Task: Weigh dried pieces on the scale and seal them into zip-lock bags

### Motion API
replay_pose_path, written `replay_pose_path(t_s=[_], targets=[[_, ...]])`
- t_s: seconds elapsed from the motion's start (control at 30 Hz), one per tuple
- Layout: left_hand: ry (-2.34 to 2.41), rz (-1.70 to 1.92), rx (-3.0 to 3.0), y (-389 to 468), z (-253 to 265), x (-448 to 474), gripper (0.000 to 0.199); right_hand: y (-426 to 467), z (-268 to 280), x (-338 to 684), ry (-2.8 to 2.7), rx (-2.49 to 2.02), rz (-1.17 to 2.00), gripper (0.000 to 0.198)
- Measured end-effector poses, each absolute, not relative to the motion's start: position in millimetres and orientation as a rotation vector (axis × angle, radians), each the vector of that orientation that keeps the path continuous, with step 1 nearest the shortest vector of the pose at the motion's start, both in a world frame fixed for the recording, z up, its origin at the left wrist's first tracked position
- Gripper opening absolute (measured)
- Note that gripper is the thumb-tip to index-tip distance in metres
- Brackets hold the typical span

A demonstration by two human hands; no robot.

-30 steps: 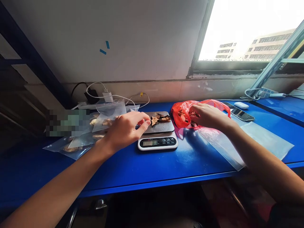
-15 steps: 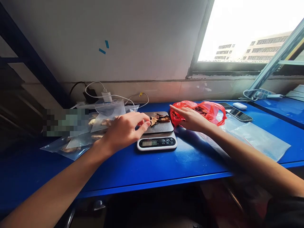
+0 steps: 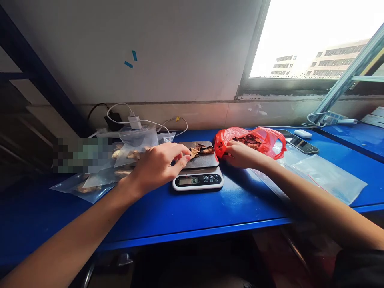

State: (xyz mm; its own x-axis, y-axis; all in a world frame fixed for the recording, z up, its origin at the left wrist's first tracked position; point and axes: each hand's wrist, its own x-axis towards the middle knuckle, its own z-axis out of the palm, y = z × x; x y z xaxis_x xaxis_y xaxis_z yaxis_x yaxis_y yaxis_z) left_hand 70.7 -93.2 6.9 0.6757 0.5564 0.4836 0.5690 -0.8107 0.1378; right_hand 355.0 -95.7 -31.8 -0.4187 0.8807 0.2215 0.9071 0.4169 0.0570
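My left hand [image 3: 163,160] is at the left side of a white kitchen scale [image 3: 198,182], thumb and forefinger closed in a pinch at the edge of a dark-rimmed dried slice [image 3: 194,152]. More dried brown slices [image 3: 206,149] lie beside it on the metal plate. The display appears to read 8.0, though its small unit is hard to make out. My right hand [image 3: 240,154] reaches into the near left side of a red plastic bag [image 3: 274,146]. Its fingertips are hidden there. Dark dried slices [image 3: 250,141] show in the bag's opening.
Clear zip bags holding dried pieces [image 3: 123,154] lie left of the scale. To the right are flat clear bags [image 3: 333,178], a phone [image 3: 303,143] and a white earbud case [image 3: 303,133]. A white charger [image 3: 135,122] with cables sits along the wall.
My right hand has dropped from above the red bag's left side, its forefinger stretched out, down into the bag. My left hand and the scale's contents look nearly the same.
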Motion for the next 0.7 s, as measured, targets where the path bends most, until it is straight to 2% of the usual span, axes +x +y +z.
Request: replay_pose_path(t_s=[0.23,0.47,0.6,0.7], targets=[[-0.942,-0.831,-2.848,-94,7,70,0.027,-96,-28,361,-2.532,-1.697,-0.326,0.018],[-0.946,-0.823,-2.85,-95,8,69,0.025,-90,-26,371,-2.229,-1.809,-0.288,0.02],[-0.946,-0.819,-2.853,-95,9,68,0.024,-92,-22,382,-2.095,-1.782,-0.171,0.02],[-0.938,-0.829,-2.851,-95,9,68,0.024,-100,-11,392,-1.989,-1.621,0.168,0.021]])
